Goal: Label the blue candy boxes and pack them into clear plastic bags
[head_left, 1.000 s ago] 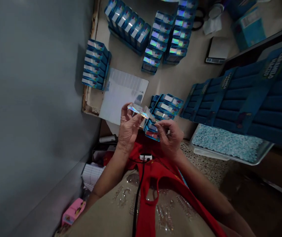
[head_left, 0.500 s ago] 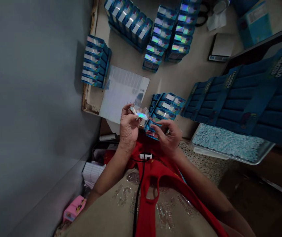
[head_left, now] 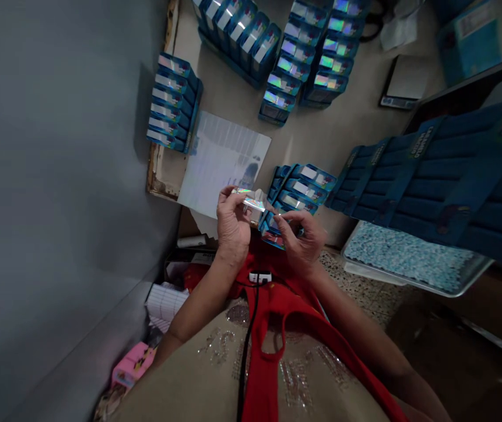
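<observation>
My left hand [head_left: 233, 225] is closed on a shiny, see-through holographic wrapper [head_left: 253, 201] in front of my chest. To its right, my right hand [head_left: 303, 237] has thumb and index finger pinched together near the wrapper's right end; what they hold, if anything, is too small to make out. Just beyond my hands stands a group of blue boxes [head_left: 306, 187] with white labels. A white sheet with faint printing [head_left: 224, 152] lies on the table beyond my left hand.
Rows of blue boxes [head_left: 294, 67] stand at the table's back, another stack [head_left: 171, 105] by the left wall. A flat scale [head_left: 406, 82] is back right. Large blue packs [head_left: 409, 176] stand right, above a tray of small pale-blue pieces [head_left: 409, 252].
The wrapper has turned and looks flatter and more stretched out between my hands. My hands have shifted very slightly right, and the view has moved a little.
</observation>
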A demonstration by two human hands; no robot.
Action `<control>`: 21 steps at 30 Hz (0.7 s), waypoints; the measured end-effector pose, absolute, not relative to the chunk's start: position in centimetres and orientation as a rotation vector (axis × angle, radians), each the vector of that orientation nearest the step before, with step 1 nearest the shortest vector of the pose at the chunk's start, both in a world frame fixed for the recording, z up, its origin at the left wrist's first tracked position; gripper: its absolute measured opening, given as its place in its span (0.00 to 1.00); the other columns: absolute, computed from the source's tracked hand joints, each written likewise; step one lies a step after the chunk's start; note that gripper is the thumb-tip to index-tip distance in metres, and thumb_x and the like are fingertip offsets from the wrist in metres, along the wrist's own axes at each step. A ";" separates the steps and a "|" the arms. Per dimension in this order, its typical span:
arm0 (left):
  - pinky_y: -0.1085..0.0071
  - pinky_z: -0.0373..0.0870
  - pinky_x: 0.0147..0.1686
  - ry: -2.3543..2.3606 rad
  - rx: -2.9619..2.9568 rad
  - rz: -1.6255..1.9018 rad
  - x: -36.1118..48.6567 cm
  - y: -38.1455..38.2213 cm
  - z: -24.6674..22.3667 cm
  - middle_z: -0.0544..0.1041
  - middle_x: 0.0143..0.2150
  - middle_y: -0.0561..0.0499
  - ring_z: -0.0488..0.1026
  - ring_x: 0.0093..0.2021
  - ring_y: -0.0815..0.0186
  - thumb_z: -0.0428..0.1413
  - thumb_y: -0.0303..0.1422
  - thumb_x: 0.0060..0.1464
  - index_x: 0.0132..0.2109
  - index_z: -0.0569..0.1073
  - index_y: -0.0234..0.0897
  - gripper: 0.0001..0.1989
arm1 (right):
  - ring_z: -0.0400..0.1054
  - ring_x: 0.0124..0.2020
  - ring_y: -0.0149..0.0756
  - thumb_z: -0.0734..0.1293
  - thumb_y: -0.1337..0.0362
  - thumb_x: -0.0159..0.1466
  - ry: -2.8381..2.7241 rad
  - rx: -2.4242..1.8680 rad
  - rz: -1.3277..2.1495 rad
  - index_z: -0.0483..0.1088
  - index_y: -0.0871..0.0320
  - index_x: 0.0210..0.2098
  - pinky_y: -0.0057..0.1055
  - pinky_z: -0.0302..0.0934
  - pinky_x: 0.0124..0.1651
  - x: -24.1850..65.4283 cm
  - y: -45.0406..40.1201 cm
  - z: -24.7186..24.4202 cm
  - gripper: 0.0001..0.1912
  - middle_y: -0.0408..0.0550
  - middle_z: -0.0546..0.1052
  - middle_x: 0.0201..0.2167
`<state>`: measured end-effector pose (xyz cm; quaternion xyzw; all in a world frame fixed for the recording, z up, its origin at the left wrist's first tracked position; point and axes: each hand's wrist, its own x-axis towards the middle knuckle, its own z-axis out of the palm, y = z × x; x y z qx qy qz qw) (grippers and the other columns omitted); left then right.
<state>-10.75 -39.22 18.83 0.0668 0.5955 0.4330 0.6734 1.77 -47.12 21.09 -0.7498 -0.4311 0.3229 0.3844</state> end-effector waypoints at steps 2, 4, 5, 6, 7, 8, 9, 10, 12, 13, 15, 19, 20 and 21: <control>0.70 0.73 0.41 1.349 0.152 0.962 -10.9 -39.2 18.4 0.76 0.38 0.55 0.76 0.40 0.68 0.62 0.34 0.47 0.43 0.68 0.44 0.15 | 0.63 0.25 0.36 0.70 0.50 0.68 -1.137 -1.922 0.799 0.76 0.50 0.34 0.37 0.59 0.35 1.8 -47.2 20.8 0.12 0.42 0.72 0.23; 0.69 0.73 0.43 1.317 0.188 0.960 -11.1 -39.3 18.1 0.76 0.38 0.56 0.77 0.40 0.68 0.63 0.35 0.48 0.43 0.69 0.44 0.15 | 0.63 0.25 0.37 0.70 0.49 0.68 -1.137 -1.932 0.802 0.76 0.50 0.34 0.37 0.59 0.35 1.8 -47.3 20.6 0.13 0.42 0.71 0.23; 0.69 0.73 0.44 1.299 0.211 0.961 -11.1 -39.3 17.9 0.76 0.38 0.56 0.77 0.41 0.69 0.64 0.36 0.49 0.43 0.69 0.45 0.15 | 0.63 0.25 0.37 0.70 0.49 0.68 -1.126 -1.934 0.812 0.76 0.50 0.34 0.38 0.59 0.35 1.9 -47.3 20.5 0.13 0.42 0.71 0.22; 0.69 0.73 0.45 1.282 0.232 0.964 -11.1 -39.3 17.8 0.76 0.38 0.57 0.77 0.42 0.69 0.65 0.36 0.49 0.44 0.69 0.45 0.16 | 0.63 0.25 0.37 0.70 0.49 0.67 -1.111 -1.933 0.822 0.75 0.50 0.34 0.38 0.59 0.35 1.9 -47.3 20.5 0.13 0.42 0.71 0.22; 0.69 0.73 0.46 1.268 0.245 0.969 -11.1 -39.3 17.7 0.77 0.39 0.57 0.78 0.43 0.69 0.66 0.36 0.50 0.44 0.69 0.46 0.17 | 0.63 0.25 0.37 0.70 0.49 0.67 -1.091 -1.932 0.831 0.75 0.50 0.34 0.38 0.58 0.35 1.9 -47.3 20.5 0.13 0.42 0.71 0.22; 0.68 0.73 0.47 1.257 0.248 0.975 -11.0 -39.3 17.7 0.77 0.40 0.57 0.78 0.44 0.69 0.67 0.36 0.50 0.45 0.70 0.46 0.18 | 0.63 0.25 0.38 0.71 0.49 0.67 -1.068 -1.932 0.838 0.75 0.50 0.34 0.37 0.58 0.34 1.9 -47.3 20.5 0.13 0.42 0.71 0.23; 0.69 0.73 0.47 1.251 0.242 0.978 -11.0 -39.3 17.7 0.77 0.41 0.56 0.78 0.45 0.69 0.68 0.36 0.51 0.45 0.70 0.46 0.18 | 0.63 0.25 0.37 0.71 0.48 0.67 -1.040 -1.935 0.847 0.75 0.50 0.34 0.37 0.58 0.34 2.0 -47.2 20.6 0.13 0.43 0.72 0.23; 0.69 0.73 0.47 1.253 0.228 0.980 -11.0 -39.3 17.7 0.78 0.41 0.56 0.78 0.45 0.68 0.69 0.35 0.51 0.46 0.70 0.46 0.19 | 0.63 0.25 0.37 0.71 0.48 0.66 -1.009 -1.938 0.860 0.75 0.50 0.34 0.37 0.58 0.33 2.0 -47.1 20.6 0.13 0.43 0.72 0.23; 0.70 0.74 0.46 1.279 0.195 0.982 -11.0 -39.2 17.9 0.79 0.42 0.55 0.78 0.44 0.68 0.70 0.34 0.50 0.46 0.71 0.45 0.20 | 0.63 0.24 0.36 0.71 0.48 0.66 -0.933 -1.936 0.916 0.74 0.50 0.34 0.36 0.58 0.31 2.0 -46.9 20.9 0.13 0.42 0.73 0.24; 0.70 0.74 0.46 1.296 0.186 0.980 -11.1 -39.1 18.1 0.79 0.43 0.55 0.78 0.44 0.68 0.70 0.34 0.49 0.46 0.71 0.45 0.20 | 0.63 0.23 0.35 0.71 0.47 0.65 -0.880 -1.931 0.950 0.74 0.50 0.34 0.35 0.59 0.30 1.9 -46.8 21.1 0.14 0.42 0.73 0.24; 0.71 0.74 0.45 1.313 0.195 0.982 -11.2 -39.0 18.3 0.79 0.42 0.56 0.78 0.43 0.69 0.71 0.33 0.48 0.46 0.72 0.45 0.21 | 0.64 0.23 0.35 0.72 0.47 0.64 -0.755 -1.916 1.013 0.73 0.50 0.33 0.34 0.60 0.28 1.8 -46.5 21.4 0.14 0.41 0.73 0.23; 0.72 0.74 0.44 1.296 0.266 1.013 -11.5 -39.0 18.5 0.78 0.40 0.56 0.78 0.40 0.70 0.71 0.33 0.48 0.47 0.74 0.45 0.21 | 0.65 0.23 0.33 0.74 0.47 0.62 -0.562 -1.872 1.080 0.70 0.51 0.33 0.32 0.63 0.26 1.7 -45.8 21.7 0.16 0.39 0.70 0.22; 0.72 0.74 0.44 1.295 0.282 1.021 -11.5 -39.0 18.6 0.78 0.39 0.56 0.78 0.40 0.71 0.71 0.33 0.48 0.47 0.74 0.45 0.20 | 0.65 0.23 0.33 0.74 0.46 0.62 -0.539 -1.866 1.091 0.70 0.51 0.33 0.32 0.64 0.26 1.7 -45.7 21.7 0.17 0.38 0.69 0.22; 0.72 0.75 0.44 1.294 0.296 1.026 -11.4 -39.1 18.6 0.78 0.39 0.57 0.78 0.39 0.71 0.71 0.33 0.49 0.47 0.75 0.45 0.20 | 0.64 0.24 0.33 0.73 0.45 0.63 -0.547 -1.859 1.125 0.69 0.51 0.33 0.31 0.64 0.26 1.8 -45.7 21.6 0.18 0.38 0.69 0.22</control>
